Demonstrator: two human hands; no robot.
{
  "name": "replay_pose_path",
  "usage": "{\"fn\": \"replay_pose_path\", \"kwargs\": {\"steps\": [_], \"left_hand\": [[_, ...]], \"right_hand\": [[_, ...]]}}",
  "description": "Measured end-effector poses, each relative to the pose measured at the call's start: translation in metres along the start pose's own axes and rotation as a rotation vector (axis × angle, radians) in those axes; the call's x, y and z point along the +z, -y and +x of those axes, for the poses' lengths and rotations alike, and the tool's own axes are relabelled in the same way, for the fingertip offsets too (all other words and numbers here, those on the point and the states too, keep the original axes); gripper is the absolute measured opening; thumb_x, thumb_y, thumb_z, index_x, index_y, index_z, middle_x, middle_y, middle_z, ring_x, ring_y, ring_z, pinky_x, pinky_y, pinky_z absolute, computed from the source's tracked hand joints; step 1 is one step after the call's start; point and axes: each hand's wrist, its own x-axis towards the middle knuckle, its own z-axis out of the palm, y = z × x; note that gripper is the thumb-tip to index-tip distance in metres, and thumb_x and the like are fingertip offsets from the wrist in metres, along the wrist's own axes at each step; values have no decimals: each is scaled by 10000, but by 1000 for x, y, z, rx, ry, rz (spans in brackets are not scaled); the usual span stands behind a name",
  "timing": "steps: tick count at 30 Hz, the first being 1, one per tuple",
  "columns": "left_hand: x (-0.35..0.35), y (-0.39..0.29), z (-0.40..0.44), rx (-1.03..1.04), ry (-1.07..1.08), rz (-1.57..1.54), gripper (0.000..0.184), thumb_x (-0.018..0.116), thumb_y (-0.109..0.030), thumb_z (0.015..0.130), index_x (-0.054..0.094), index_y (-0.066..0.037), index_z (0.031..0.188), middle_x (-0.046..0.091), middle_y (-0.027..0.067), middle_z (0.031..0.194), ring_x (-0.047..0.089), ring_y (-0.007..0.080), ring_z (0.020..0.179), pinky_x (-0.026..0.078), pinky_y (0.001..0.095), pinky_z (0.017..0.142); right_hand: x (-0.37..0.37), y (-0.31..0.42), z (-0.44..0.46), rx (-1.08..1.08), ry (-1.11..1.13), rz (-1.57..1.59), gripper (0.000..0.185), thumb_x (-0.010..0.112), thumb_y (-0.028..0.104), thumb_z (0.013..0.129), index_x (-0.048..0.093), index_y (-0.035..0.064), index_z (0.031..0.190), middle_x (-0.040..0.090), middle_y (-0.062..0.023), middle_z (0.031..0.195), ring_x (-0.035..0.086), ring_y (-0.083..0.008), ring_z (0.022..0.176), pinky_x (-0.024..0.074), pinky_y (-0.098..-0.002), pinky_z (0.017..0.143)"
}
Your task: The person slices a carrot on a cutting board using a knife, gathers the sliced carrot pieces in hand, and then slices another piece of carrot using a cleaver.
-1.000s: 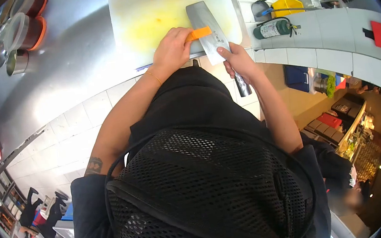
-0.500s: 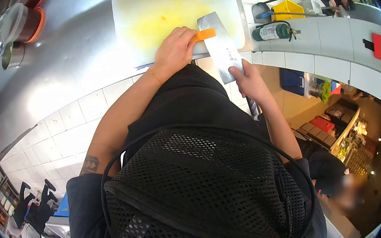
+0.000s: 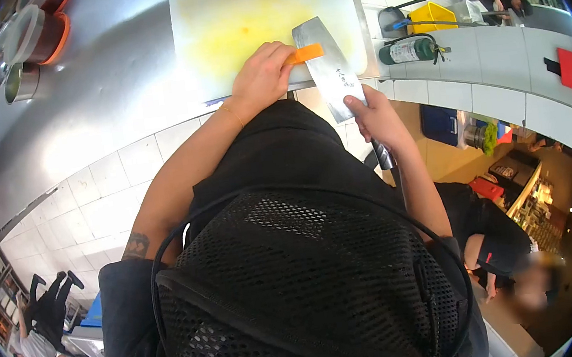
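My left hand (image 3: pixel 261 75) is closed on a flat orange carrot piece (image 3: pixel 305 53), whose right end sticks out past the fingers. Beneath it lies a white cutting board (image 3: pixel 198 61) stained yellow. My right hand (image 3: pixel 380 122) grips a broad cleaver (image 3: pixel 328 68), thumb on the blade and dark handle showing below the hand. The upper part of the blade is over the board's lower right corner, and the carrot's end overlaps its face. Whether the edge cuts into the carrot, I cannot tell.
A steel counter (image 3: pixel 111 71) extends left, with a metal cup (image 3: pixel 22 83) and a brown container (image 3: pixel 44 37) on it. To the right are a green fire extinguisher (image 3: pixel 409 50) and a yellow bucket (image 3: pixel 432 16). Other people are at the lower left, lower right and upper right.
The cleaver blade has shifted slightly left and up, and more of its handle shows below my right hand. My left hand stays nearly still. The person at lower right has moved.
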Motion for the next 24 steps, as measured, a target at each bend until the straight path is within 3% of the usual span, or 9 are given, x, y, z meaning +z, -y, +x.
{"fn": "replay_pose_path", "kwargs": {"steps": [21,24], "left_hand": [[1,-2,2,-34,35,57,209,666,-25,886,673,-42,1094,688,112,1062,649,326,1033,546,416,922],[2,-1,1,-17,23,42,222,712,-34,880,675,-28,1099,679,137,1044,653,345,1012,543,425,893]], "right_hand": [[5,-25,-8,111,42,179,213,589,220,1078,596,14,1132,482,12,601,448,-82,429,386,-275,406],[9,-29,-2,94,67,206,226,590,235,1082,599,16,1138,482,11,602,443,-81,433,382,-272,409]]}}
